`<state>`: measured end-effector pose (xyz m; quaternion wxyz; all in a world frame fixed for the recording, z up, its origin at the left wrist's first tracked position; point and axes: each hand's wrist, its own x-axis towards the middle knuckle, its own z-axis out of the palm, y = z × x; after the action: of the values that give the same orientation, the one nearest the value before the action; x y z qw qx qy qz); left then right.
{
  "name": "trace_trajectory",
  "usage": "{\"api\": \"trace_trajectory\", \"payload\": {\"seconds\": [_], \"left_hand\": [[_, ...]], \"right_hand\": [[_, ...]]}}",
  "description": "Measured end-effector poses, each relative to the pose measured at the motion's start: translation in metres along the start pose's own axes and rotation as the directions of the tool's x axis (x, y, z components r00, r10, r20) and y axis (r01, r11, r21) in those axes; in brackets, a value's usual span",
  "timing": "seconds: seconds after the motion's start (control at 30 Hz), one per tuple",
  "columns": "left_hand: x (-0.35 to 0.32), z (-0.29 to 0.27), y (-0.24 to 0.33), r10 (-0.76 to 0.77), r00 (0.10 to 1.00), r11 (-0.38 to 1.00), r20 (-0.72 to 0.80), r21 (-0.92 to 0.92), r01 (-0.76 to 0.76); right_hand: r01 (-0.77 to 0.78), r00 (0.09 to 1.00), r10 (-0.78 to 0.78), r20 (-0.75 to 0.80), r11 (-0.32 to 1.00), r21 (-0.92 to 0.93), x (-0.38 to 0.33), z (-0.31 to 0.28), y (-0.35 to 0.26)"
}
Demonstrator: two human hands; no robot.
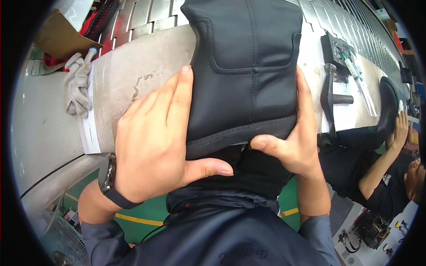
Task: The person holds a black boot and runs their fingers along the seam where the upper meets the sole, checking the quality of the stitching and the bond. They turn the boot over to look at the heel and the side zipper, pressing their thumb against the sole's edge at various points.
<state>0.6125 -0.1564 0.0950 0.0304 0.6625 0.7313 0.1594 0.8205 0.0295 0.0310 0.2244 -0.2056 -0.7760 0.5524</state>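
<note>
A black leather boot (244, 88) lies in front of me, its dark sole edge toward me and its shaft pointing away. Double stitching outlines curved panels, and a seam runs down its middle. My left hand (155, 133) presses along the boot's left side with fingers straight, its thumb reaching below the sole edge. On the opposite side, my right hand (304, 142) grips the boot, fingers along the side and thumb near the sole edge. Some of the right fingers are hidden behind it. The boot is held between both hands.
Right of the boot lie a hammer (329, 97), a black block (336, 51) and several slim pens (358, 75). Grey gloves (78, 86) and a cardboard piece (62, 35) are at left. A slatted metal conveyor (151, 15) runs behind. A co-worker (377, 177) handles another boot (389, 104) at right.
</note>
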Motion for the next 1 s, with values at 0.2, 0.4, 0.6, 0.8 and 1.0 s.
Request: {"api": "trace_trajectory", "payload": {"seconds": [0.2,0.4,0.6,0.8,1.0], "left_hand": [[-0.001,0.007,0.003,-0.024,0.998,0.999,-0.051,0.037,0.026],[-0.016,0.011,0.000,-0.015,0.991,0.998,-0.136,0.058,0.023],[-0.065,0.017,-0.028,-0.027,0.898,0.997,-0.440,-0.082,-0.010],[-0.082,0.056,-0.017,-0.816,0.542,0.220,-0.202,-0.975,-0.032],[-0.052,0.051,-0.035,-0.544,0.811,0.230,-0.215,-0.968,-0.103]], "right_hand": [[0.004,0.989,0.003,-0.145,0.999,0.046,-0.002,0.008,-0.002],[-0.004,0.991,0.017,-0.130,0.995,0.102,-0.012,0.015,-0.006],[-0.208,0.977,0.146,0.158,0.829,0.519,-0.021,-0.007,-0.026],[0.328,0.919,-0.354,0.171,0.931,0.160,-0.087,0.034,-0.036],[0.256,0.905,-0.184,0.383,0.955,-0.146,-0.149,0.070,0.017]]}}
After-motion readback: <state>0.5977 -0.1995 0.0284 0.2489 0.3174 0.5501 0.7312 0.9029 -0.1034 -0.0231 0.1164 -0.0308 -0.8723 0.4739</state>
